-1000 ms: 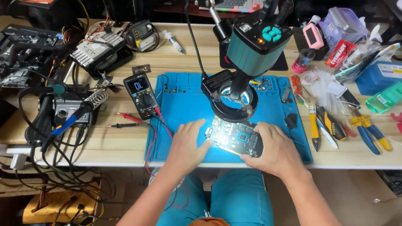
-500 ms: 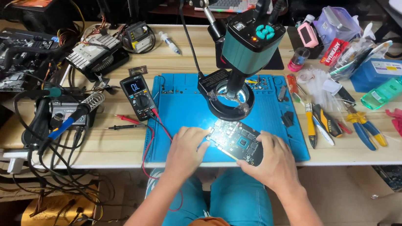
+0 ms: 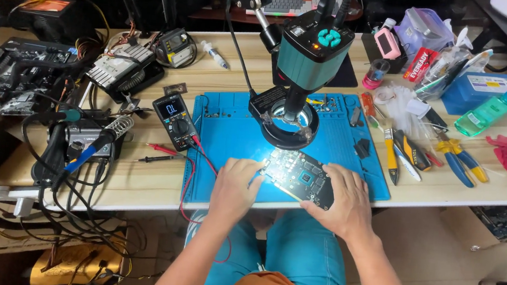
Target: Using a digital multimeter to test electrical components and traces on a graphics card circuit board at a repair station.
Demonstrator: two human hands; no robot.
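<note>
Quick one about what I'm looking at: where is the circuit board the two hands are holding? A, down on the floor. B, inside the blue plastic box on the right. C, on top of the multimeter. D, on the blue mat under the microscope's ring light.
D: the circuit board lies on the blue mat, lit by the ring light just above it, with the left hand and right hand at its ends.

Dark multimeter screen [image 3: 172, 107] sits left of the mat; red-black battery pack [image 3: 421, 56] lies far right.
</note>
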